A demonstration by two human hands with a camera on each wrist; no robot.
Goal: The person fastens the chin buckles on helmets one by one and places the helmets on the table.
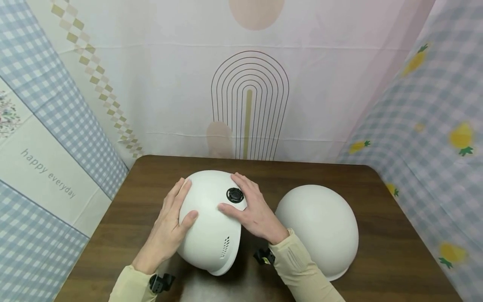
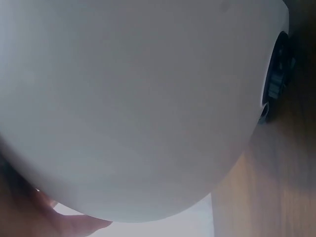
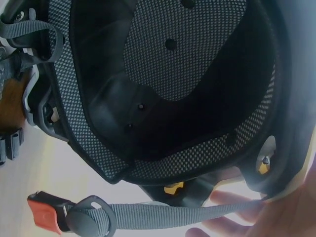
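Observation:
A white helmet point(image 1: 209, 235) is tilted over the table, held between both hands. My left hand point(image 1: 167, 228) grips its left side, thumb spread across the shell. On the right side my right hand point(image 1: 256, 212) holds the shell beside a black round knob point(image 1: 235, 195), thumb below it and fingers above. A row of small vent slots point(image 1: 224, 247) shows near the lower rim. In the right wrist view, the black mesh lining point(image 3: 163, 49) faces the camera, and a grey chin strap point(image 3: 158, 216) with an orange-red buckle point(image 3: 44, 215) crosses below.
A second white helmet point(image 1: 320, 230) sits dome up on the brown wooden table point(image 1: 400, 251), just right of my right forearm. A pale sheet point(image 1: 211, 291) lies at the table's near edge. Patterned cloths point(image 1: 170, 84) hang behind and at both sides.

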